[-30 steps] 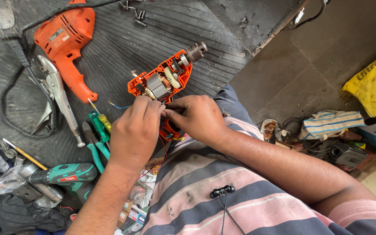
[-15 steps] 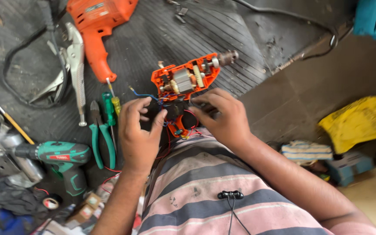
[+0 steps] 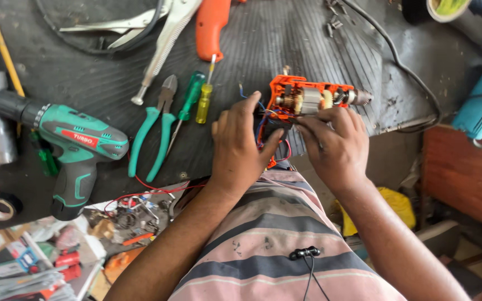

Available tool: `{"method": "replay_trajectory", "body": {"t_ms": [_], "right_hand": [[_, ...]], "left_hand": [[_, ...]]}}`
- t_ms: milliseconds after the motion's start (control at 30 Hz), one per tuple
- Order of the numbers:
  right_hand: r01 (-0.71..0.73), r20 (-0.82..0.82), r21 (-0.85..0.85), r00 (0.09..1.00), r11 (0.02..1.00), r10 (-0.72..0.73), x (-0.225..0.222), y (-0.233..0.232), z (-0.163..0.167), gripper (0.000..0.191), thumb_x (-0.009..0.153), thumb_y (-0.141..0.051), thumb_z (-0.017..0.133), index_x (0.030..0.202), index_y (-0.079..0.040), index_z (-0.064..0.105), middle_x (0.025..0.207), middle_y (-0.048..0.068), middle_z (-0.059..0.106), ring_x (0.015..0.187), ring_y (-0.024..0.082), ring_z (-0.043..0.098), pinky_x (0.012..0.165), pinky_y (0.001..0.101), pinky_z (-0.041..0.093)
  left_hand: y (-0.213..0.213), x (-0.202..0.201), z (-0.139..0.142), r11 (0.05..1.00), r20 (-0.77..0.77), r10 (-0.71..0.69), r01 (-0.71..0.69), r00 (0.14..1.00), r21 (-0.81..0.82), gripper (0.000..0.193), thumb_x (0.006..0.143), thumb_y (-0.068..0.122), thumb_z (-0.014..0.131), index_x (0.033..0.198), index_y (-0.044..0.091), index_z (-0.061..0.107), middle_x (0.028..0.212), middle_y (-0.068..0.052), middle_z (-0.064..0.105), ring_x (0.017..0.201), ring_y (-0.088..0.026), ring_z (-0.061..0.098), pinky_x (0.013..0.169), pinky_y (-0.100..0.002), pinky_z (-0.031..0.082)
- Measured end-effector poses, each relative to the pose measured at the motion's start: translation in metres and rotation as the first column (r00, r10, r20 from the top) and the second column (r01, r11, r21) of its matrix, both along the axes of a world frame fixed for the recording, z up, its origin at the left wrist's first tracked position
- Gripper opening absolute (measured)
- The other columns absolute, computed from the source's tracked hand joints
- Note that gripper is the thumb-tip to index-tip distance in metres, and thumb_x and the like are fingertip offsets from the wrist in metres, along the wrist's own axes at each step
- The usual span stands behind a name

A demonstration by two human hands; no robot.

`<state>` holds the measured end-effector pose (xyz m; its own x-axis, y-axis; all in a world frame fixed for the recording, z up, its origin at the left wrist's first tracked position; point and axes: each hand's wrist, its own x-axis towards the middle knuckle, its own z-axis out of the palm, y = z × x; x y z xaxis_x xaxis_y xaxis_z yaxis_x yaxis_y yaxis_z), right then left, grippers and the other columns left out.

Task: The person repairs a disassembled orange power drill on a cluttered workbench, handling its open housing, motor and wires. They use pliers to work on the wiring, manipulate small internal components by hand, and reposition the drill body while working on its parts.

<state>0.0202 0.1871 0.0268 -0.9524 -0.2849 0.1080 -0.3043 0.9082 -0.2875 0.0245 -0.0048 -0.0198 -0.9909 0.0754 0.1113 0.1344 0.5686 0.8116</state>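
Note:
An opened orange drill half-shell (image 3: 308, 100) with its motor, gears and chuck exposed lies over my lap at the edge of a ribbed black mat (image 3: 285, 39). My left hand (image 3: 241, 147) grips the handle end, where red and blue wires come out. My right hand (image 3: 333, 142) holds the shell from the right, fingertips pinching at the wiring beside the motor. What sits under my fingers is hidden.
On the mat to the left lie green-handled pliers (image 3: 154, 134), a green and a yellow screwdriver (image 3: 203, 100), locking pliers (image 3: 163, 44), another orange drill handle (image 3: 210, 28) and a green cordless drill (image 3: 71, 147). A black cable (image 3: 403, 67) runs at right; small parts clutter the lower left.
The view has swung left and down, so the tools and the open drill sit further right. Both hands stay on the drill, fingers shifting slightly at the wires.

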Motion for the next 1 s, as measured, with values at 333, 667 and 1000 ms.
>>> {"method": "replay_trajectory", "body": {"t_ms": [333,667,1000], "right_hand": [[-0.054,-0.051,0.225,0.996,0.973,0.067,0.004,-0.006,0.006,0.018,0.091,-0.020,0.084,0.108,-0.018,0.079,0.133,0.004,0.056,0.134,0.029,0.048,0.110,0.0486,0.037],[-0.147,0.064,0.413,0.989,0.899,0.133,-0.015,-0.028,0.027,0.013,0.092,-0.022,0.080,0.101,-0.014,0.076,0.146,0.006,0.056,0.150,0.030,0.039,0.124,0.0523,0.030],[-0.101,-0.008,0.224,0.994,0.969,0.106,-0.008,-0.017,0.016,0.014,0.089,-0.016,0.087,0.099,-0.017,0.078,0.133,0.003,0.064,0.139,0.029,0.054,0.115,0.0506,0.038]], "left_hand": [[-0.006,0.001,-0.012,0.998,-0.006,-0.008,0.008,1.000,0.068,0.077,0.088,0.031,0.082,0.149,0.007,0.043,0.132,-0.013,0.062,0.112,-0.033,0.059,0.094,-0.048,0.041],[-0.006,0.000,-0.013,0.995,0.022,0.000,-0.002,1.000,0.099,0.079,0.085,0.030,0.084,0.150,0.008,0.043,0.130,-0.011,0.062,0.112,-0.031,0.059,0.095,-0.048,0.042],[-0.005,-0.006,-0.004,0.992,0.086,0.037,-0.047,0.996,0.121,0.086,0.080,0.027,0.084,0.151,0.008,0.039,0.129,-0.012,0.061,0.113,-0.032,0.058,0.092,-0.050,0.041]]}}
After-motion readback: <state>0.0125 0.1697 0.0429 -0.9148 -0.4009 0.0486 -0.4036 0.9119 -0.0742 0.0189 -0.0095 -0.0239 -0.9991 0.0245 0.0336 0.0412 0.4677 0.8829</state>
